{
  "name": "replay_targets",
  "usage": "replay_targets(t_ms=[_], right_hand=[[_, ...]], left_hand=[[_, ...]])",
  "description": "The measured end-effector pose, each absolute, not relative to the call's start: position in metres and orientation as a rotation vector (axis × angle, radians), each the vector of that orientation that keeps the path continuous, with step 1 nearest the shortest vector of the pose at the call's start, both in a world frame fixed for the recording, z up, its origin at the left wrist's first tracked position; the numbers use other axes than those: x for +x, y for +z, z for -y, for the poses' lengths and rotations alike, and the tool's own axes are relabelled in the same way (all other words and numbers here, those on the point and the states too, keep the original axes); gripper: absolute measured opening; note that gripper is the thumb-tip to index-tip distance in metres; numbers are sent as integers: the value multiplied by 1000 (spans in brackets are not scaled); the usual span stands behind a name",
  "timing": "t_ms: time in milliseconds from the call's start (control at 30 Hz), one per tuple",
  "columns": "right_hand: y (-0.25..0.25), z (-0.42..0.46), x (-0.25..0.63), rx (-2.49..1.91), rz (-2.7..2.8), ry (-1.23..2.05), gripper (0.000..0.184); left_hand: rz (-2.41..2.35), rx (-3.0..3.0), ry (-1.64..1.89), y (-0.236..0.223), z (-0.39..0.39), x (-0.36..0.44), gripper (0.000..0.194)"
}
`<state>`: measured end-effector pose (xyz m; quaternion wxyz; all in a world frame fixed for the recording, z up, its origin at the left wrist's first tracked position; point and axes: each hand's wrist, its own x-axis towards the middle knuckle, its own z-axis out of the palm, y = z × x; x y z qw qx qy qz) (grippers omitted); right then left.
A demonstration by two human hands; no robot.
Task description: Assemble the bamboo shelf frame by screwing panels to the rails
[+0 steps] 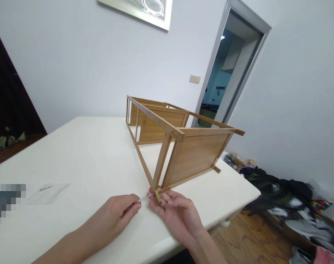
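Observation:
A wooden shelf rack [200, 157] with slim legs and panel shelves lies on its side on the white table. Between the thumb and fingers of my left hand [123, 211] is a thin metal hex key [145, 198]. Its far end meets the near lower leg of the rack, by the corner joint; the tip itself is hidden. My right hand [178, 212] is palm up, fingers curled under and around that leg's end. On the upper near leg a small metal bolt head [171, 131] shows.
On the left of the white table [101, 165] lies a clear plastic bag [48, 192] with a small thin piece in it. A pixelated dark patch [4, 203] is beside it. Shoes [307, 229] and a heap of dark bags and clothes [271, 190] lie beyond the table's right edge.

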<state>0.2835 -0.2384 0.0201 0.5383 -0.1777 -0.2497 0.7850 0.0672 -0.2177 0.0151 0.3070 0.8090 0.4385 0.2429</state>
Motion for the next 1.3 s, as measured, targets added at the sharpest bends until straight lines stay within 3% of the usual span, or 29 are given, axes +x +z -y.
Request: replay_targets(t_ms=[267, 600, 967, 1300], right_hand=[[18, 238, 285, -427, 590, 1879, 17], [20, 238, 285, -403, 567, 1894, 10], [20, 239, 284, -408, 600, 1889, 12], [20, 238, 283, -411, 576, 1877, 10]], left_hand=[[-1128, 2361, 668, 10, 214, 63, 31], [-910, 1278, 562, 11, 211, 72, 54], [-985, 1078, 484, 11, 211, 66, 55], [-965, 1041, 551, 12, 210, 69, 43]])
